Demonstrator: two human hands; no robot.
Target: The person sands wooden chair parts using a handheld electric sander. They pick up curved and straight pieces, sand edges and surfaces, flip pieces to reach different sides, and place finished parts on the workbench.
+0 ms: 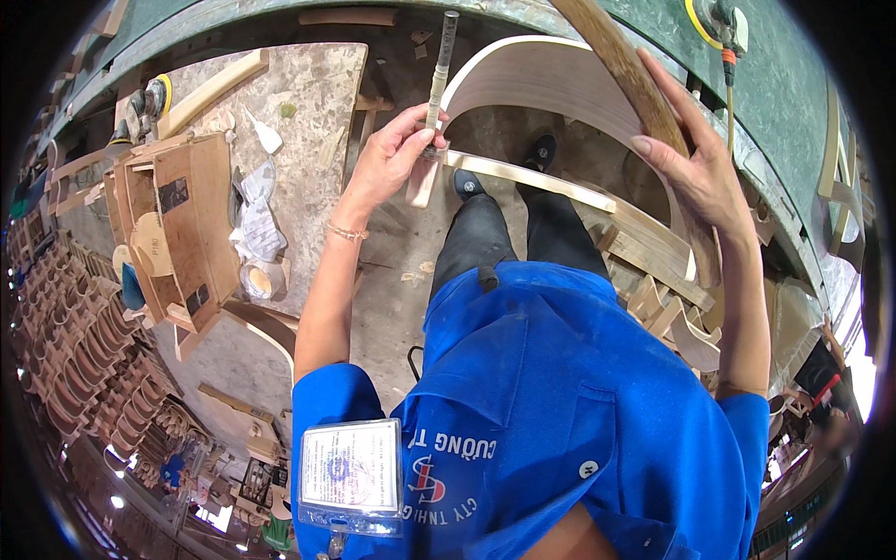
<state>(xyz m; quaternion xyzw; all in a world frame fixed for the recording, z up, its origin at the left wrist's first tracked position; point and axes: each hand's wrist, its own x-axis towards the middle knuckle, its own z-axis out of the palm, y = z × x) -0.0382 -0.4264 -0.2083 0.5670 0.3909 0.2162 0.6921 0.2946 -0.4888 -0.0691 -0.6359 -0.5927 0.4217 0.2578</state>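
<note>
My left hand [397, 154] is closed around the lower end of a slim rod-shaped tool with a grey, partly see-through handle [445, 56]. Its working end is hidden by my fingers, beside the end of a pale wooden bar [523, 180]. My right hand [695, 163] grips a long, slightly curved brown wooden piece [616, 61], thumb on one side and fingers on the other. That piece lies against a wide, pale, bent wooden panel [532, 70], whose curve reaches round toward the bar.
At left, a stained worktable [317, 103] carries an open wooden box [205, 215], a crumpled cloth [259, 219], a white squeeze bottle [266, 135] and a sander [149, 101]. Another yellow-rimmed sander [723, 28] sits on the green surface [779, 84]. Stacked curved wooden parts [84, 355] stand beyond.
</note>
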